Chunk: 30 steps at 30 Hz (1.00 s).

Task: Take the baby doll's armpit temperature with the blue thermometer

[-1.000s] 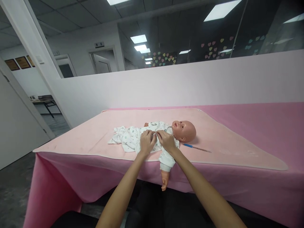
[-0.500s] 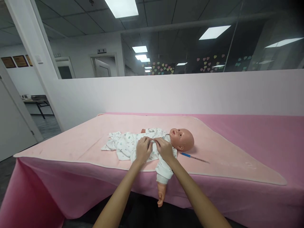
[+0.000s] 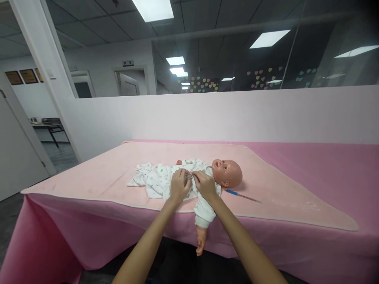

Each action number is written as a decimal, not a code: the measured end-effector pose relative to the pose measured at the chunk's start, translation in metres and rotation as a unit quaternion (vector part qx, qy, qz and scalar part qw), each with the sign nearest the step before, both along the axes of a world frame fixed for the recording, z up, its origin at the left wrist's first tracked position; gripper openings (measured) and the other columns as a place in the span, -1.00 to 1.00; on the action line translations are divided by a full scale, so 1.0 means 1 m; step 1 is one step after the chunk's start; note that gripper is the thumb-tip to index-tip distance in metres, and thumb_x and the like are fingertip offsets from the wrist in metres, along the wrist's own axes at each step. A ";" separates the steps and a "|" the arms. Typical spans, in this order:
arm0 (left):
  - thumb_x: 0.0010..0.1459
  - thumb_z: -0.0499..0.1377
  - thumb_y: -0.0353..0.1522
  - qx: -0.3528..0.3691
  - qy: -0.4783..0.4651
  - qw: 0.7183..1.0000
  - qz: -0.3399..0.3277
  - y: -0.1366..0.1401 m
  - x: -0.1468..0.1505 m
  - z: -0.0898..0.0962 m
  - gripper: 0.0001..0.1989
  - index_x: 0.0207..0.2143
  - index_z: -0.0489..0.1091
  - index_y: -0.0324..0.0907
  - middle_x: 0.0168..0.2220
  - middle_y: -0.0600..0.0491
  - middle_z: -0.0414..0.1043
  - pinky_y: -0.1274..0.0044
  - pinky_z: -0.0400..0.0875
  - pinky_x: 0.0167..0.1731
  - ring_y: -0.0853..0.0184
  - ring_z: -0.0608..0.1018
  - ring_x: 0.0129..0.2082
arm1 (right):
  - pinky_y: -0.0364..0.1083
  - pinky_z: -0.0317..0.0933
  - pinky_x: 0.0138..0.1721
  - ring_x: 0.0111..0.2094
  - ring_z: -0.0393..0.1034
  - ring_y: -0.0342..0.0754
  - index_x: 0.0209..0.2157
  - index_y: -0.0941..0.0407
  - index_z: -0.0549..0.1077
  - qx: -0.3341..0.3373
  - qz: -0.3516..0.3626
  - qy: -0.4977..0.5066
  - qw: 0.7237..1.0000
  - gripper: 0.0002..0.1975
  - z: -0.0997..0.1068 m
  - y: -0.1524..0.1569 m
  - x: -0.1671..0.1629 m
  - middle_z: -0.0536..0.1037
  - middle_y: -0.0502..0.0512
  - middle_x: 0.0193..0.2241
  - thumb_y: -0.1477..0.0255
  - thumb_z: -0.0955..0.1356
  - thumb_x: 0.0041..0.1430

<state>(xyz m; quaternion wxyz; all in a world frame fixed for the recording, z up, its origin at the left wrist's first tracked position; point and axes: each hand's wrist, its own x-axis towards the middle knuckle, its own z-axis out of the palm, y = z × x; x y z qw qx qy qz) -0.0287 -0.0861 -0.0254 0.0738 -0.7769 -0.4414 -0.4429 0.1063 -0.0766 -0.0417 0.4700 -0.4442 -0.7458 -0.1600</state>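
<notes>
A baby doll (image 3: 228, 173) lies on its back, head to the right, dressed in a white patterned outfit (image 3: 158, 183). On the doll's chest, my left hand (image 3: 180, 184) and my right hand (image 3: 205, 184) meet closely, fingertips pinching the front of the outfit. Whether a tie or a snap is between the fingers is too small to tell. One doll arm (image 3: 201, 238) hangs over the near table edge, its sleeve beside my right wrist. By the doll's head rests a thin thermometer-like stick (image 3: 244, 195) with a blue end, apart from both hands.
Under the doll is a peach mat (image 3: 97, 177) with a pale border, spread over a pink tablecloth (image 3: 319, 165). The cloth drapes down at the front edge. Behind the table stands a low white wall (image 3: 222, 118) with glass above. A door (image 3: 20, 146) is at far left.
My fingertips have shifted slightly at the doll's chest, with a small gap now showing between them. The view has moved a little; the doll and the stick stay in place.
</notes>
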 end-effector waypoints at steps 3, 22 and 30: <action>0.12 -0.02 -0.40 0.026 0.009 1.000 0.010 -0.003 0.002 0.001 -0.87 -0.29 0.29 -0.12 -0.24 0.03 0.33 0.44 0.20 -0.21 0.29 0.36 -0.22 | -0.19 0.18 -0.34 -0.35 0.40 -0.12 -0.25 0.10 0.44 -0.005 -0.001 -0.002 1.000 -0.76 0.000 -0.001 0.000 0.53 0.07 -0.38 0.49 0.16 0.21; 0.03 0.07 -0.41 -0.007 -0.010 0.999 0.053 -0.008 -0.019 -0.003 -0.75 -0.19 0.34 -0.09 -0.20 0.04 0.41 0.35 0.15 -0.09 0.23 0.38 -0.15 | -0.18 0.16 -0.38 -0.24 0.34 -0.08 -0.28 0.10 0.40 0.039 0.004 -0.114 0.993 -0.75 -0.001 0.001 0.003 0.44 0.14 -0.17 0.62 0.16 0.16; 0.04 0.01 -0.43 -0.050 -0.172 0.983 0.027 -0.003 -0.040 -0.012 -0.79 -0.34 0.43 -0.12 -0.34 0.07 0.50 0.41 0.29 -0.21 0.30 0.47 -0.30 | -0.06 0.15 -0.26 -0.24 0.24 -0.01 -0.34 0.14 0.40 0.067 0.076 -0.165 0.981 -0.84 0.017 -0.002 -0.038 0.42 0.16 -0.22 0.55 0.21 0.08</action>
